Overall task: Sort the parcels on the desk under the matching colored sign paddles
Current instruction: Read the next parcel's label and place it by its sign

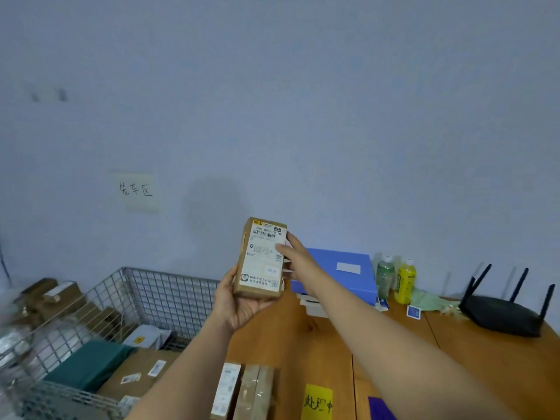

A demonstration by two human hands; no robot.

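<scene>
A small brown cardboard parcel (259, 262) with a white shipping label stands upright in the air above the desk's left edge. My left hand (239, 301) cups its bottom and lower left side from below. My right hand (292, 253) grips its upper right edge, the thumb lying on the label and the fingers behind. Two more brown parcels (242, 389) lie on the wooden desk (318, 344) near its front. A yellow sign (317, 403) with handwritten characters lies flat at the desk's front, and a purple one (380, 409) shows its corner beside it.
A wire cage cart (169, 289) at the left holds several parcels, a large box (142, 371) and a green bag (88, 365). On the desk stand a blue box (342, 277), two drink bottles (395, 280) and a black router (503, 313). A handwritten paper (135, 190) hangs on the wall.
</scene>
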